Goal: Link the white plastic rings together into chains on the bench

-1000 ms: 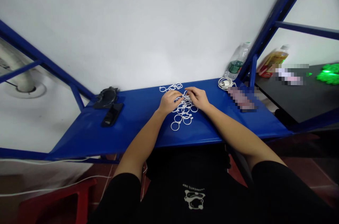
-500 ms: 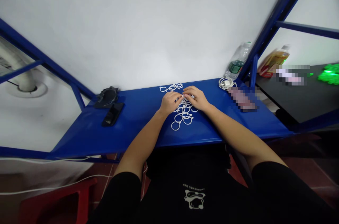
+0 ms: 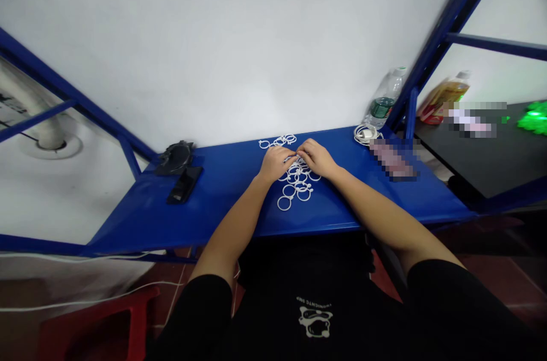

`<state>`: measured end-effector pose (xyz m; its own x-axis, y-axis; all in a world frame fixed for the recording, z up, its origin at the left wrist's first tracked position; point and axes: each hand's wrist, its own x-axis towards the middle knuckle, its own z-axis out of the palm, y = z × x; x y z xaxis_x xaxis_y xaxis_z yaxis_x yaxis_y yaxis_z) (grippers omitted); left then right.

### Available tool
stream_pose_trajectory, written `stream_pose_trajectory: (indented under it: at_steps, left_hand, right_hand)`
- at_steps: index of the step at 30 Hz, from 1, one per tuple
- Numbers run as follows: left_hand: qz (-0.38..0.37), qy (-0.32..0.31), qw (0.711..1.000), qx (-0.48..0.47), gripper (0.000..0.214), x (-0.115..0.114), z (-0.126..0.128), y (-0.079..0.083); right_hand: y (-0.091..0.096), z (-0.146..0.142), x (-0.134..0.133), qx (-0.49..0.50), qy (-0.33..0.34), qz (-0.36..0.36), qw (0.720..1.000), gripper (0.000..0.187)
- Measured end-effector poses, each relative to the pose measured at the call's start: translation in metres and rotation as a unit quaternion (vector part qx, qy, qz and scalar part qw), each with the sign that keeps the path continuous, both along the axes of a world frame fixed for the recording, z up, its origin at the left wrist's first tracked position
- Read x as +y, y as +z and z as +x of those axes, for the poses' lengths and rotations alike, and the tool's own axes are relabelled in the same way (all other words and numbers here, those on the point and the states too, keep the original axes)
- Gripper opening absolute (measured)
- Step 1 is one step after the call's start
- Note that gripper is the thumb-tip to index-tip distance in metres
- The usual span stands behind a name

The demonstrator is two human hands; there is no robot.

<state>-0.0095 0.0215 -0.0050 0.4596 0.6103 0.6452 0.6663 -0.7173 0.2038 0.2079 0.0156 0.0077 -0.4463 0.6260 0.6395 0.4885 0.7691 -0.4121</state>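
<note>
Several thin white rings (image 3: 284, 203), each with a small knob, lie in an overlapping pile on the blue table (image 3: 226, 179). My left hand (image 3: 276, 164) and my right hand (image 3: 315, 157) meet above the far end of this pile. Thumbs and fingers of both are pinched together, fingertip to fingertip, on what looks like one of the white rings; the fingers hide most of it. Just beyond my hands, near the wall, lies a smaller group of white rings (image 3: 264, 144).
To the left are a black phone (image 3: 184, 185) and a dark round object (image 3: 176, 156). On the right stand a coiled white cable with charger (image 3: 366, 134), a water bottle (image 3: 384, 100) and a blurred-out item (image 3: 393, 160). Blue metal posts (image 3: 411, 116) frame the table; a red stool (image 3: 139, 321) is below left.
The view has shifted very slightly. My hands stay together in the same place, with only small finger movement; the white bit between the fingertips shows less.
</note>
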Motion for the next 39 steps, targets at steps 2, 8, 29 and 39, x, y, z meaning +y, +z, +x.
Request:
stream_pose_trajectory:
  at_steps: [2,8,29,39]
  left_hand:
    - [-0.037,0.056,0.998,0.001,0.021,0.007,-0.009,-0.006]
    - [-0.158,0.256,0.954,0.006,0.031,0.022,-0.038,-0.022]
    - [0.047,0.139,0.986,-0.074,0.019,-0.002,-0.021,0.014]
    - [0.103,-0.013,0.994,-0.040,0.019,-0.022,0.015,0.007]
  right_hand:
    - [-0.004,0.002,0.005,-0.034,-0.012,-0.013,0.999,0.027]
    - [-0.012,0.010,0.014,-0.016,-0.060,-0.009,0.998,0.023]
    - [-0.006,0.003,-0.005,0.018,-0.021,0.035,0.999,0.027]
    - [-0.007,0.003,-0.008,0.002,-0.012,0.041,0.999,0.030]
